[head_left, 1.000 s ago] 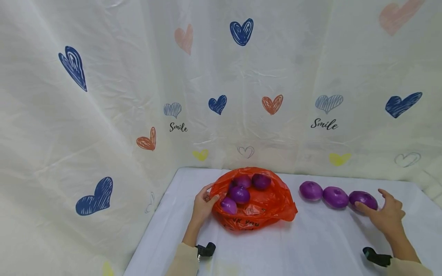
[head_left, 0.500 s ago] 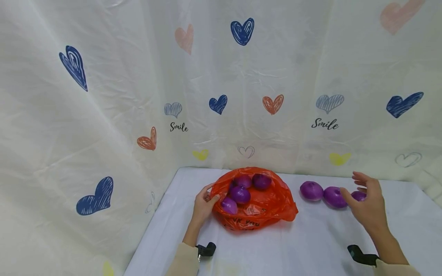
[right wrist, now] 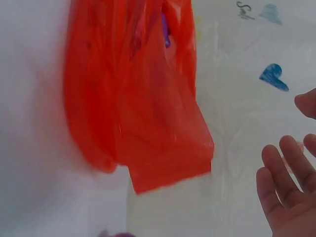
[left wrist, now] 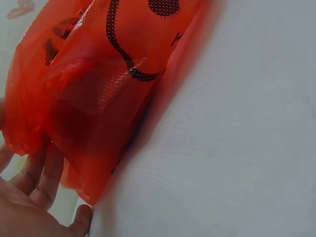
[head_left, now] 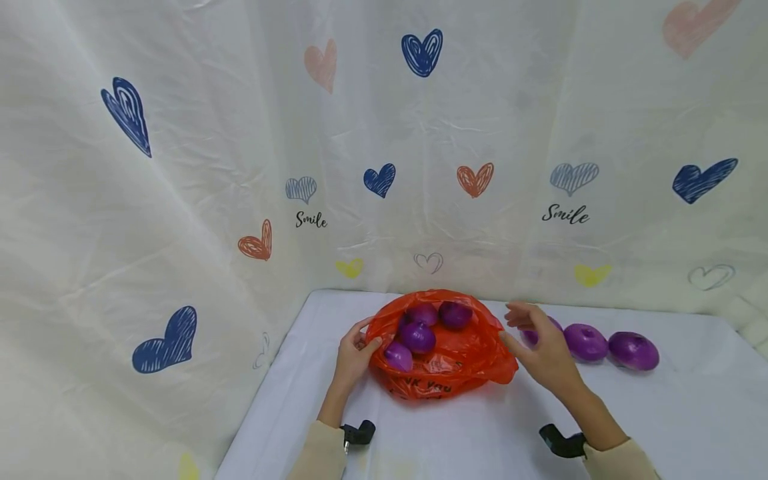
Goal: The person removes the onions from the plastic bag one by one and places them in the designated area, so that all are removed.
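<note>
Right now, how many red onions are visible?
7: four red onions in the red plastic bag, three on the table, the leftmost partly behind the right hand. The bag may hide more.

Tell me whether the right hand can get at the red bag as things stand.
Likely yes: the right hand holds nothing, its fingers are free beside the red bag, and nothing visible lies between.

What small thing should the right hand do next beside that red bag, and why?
I'd guess the right hand should pinch the right edge of the red bag: it is open, holds nothing and is right beside that edge. The left hand holds the opposite edge, so gripping both sides would probably steady the bag around the purple onions inside.
</note>
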The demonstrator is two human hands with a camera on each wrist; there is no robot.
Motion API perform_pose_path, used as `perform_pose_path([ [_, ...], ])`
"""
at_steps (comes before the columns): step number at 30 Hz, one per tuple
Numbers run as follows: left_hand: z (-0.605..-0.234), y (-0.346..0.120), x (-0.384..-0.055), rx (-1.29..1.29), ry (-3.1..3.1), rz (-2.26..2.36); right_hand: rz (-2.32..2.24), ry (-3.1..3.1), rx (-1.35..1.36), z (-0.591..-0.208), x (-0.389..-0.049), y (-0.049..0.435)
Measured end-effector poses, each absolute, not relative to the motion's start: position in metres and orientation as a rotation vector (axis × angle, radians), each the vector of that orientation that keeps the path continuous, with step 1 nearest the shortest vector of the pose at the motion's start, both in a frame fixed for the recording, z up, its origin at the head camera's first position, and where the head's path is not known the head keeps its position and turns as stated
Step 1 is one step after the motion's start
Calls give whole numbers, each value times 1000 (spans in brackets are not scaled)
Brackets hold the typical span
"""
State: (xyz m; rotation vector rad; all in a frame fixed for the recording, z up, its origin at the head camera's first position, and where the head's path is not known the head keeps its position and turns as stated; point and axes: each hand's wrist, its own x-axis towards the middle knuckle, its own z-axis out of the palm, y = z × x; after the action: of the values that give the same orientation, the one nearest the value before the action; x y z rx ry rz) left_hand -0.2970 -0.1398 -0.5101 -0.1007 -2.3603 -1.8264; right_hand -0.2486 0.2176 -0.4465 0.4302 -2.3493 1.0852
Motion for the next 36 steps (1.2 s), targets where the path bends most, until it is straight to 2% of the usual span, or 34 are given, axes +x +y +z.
perform_pose_path([
  [6, -531, -143, -310, -93, -2334, -1828, 1135, -2440, 537, -456, -255, 177],
  [18, -536, -145, -312, -113, -2320, -1837, 1432, -2596, 657, -483, -261, 107],
  [36, -533, -144, -311, -107, -2328, -1837, 1459, -2717, 486, -510, -274, 73],
])
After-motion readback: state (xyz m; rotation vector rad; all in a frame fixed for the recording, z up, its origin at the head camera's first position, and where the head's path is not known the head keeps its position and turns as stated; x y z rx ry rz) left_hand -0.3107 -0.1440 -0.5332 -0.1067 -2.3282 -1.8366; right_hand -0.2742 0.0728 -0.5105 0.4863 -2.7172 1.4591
